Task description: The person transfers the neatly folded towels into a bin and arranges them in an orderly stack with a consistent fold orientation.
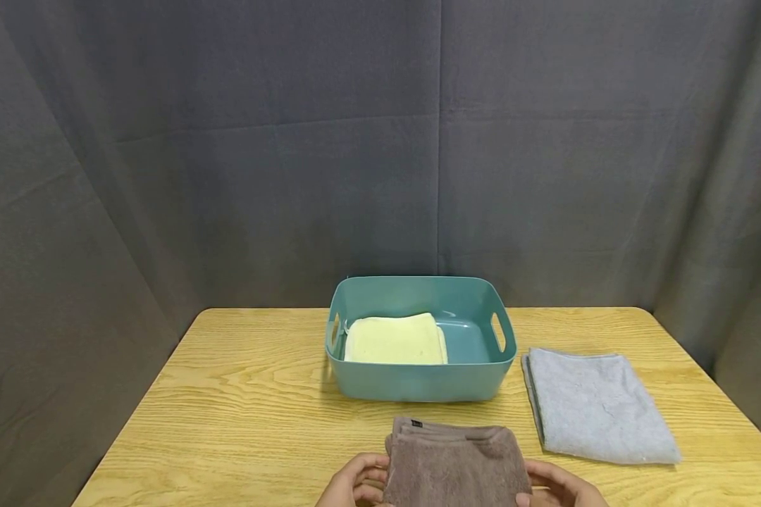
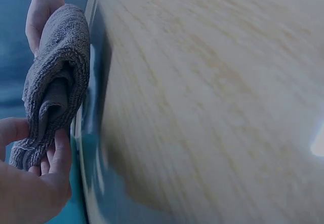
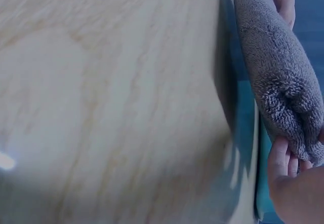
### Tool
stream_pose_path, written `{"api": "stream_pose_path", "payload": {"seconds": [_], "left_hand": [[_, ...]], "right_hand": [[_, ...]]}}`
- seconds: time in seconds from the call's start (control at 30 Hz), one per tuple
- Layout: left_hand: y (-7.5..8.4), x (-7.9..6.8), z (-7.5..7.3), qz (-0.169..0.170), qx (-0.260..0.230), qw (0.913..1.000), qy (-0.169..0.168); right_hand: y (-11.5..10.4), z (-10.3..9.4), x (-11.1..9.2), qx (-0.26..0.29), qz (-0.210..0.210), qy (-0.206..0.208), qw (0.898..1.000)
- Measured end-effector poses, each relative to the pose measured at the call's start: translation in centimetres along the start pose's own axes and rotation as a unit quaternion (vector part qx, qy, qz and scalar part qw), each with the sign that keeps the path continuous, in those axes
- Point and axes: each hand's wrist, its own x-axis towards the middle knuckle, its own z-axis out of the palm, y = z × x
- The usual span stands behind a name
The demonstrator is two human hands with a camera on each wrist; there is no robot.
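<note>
Here, the left hand (image 1: 358, 482) and right hand (image 1: 558, 486) grip a brown towel (image 1: 459, 465); a teal basket (image 1: 418, 384) sits at its twelve o'clock, grey cloth (image 1: 599, 408) at two.

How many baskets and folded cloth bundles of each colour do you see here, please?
Rectangular teal plastic basket: 1
Folded brown plush cloth bundle: 1
Folded light grey cloth bundle: 1
Folded pale yellow cloth bundle: 1
Total: 4
</note>
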Motion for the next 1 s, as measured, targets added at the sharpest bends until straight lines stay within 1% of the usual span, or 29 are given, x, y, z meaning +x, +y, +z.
{"api": "stream_pose_path", "payload": {"seconds": [0.1,0.17,0.27,0.37,0.47,0.63,0.73,0.87,1.0], "left_hand": [[0.3,-0.1,0.2,0.003,0.002,0.9998,0.02],[0.5,-0.2,0.3,0.001,0.006,0.9995,0.033],[0.9,-0.3,0.4,-0.003,0.011,0.9991,0.042],[1.3,-0.4,0.5,-0.008,0.009,0.999,0.043],[1.6,-0.5,0.5,-0.01,0.002,0.9989,0.045],[2.0,-0.6,0.5,-0.011,0.007,0.9985,0.054],[2.6,-0.7,0.5,-0.019,0.012,0.9979,0.061],[3.4,-0.9,0.5,-0.016,0.015,0.9975,0.067],[4.1,-1.0,0.3,-0.001,0.03,0.9974,0.066]], "right_hand": [[-0.6,0.8,-0.3,-0.019,0.008,0.038,0.999],[-1.0,1.1,-0.5,-0.024,0.012,0.052,0.998],[-1.6,1.4,-0.7,-0.022,0.014,0.049,0.998],[-2.2,1.5,-0.8,-0.023,0.015,0.044,0.999],[-2.7,1.7,-0.9,-0.033,0.013,0.046,0.998],[-3.4,1.9,-1.0,-0.05,0.008,0.048,0.998],[-3.7,2.0,-1.0,-0.056,0.004,0.045,0.997],[-4.5,2.5,-1.1,-0.083,0.002,0.06,0.995],[-5.4,3.1,-1.0,-0.121,-0.006,0.087,0.989]]}}
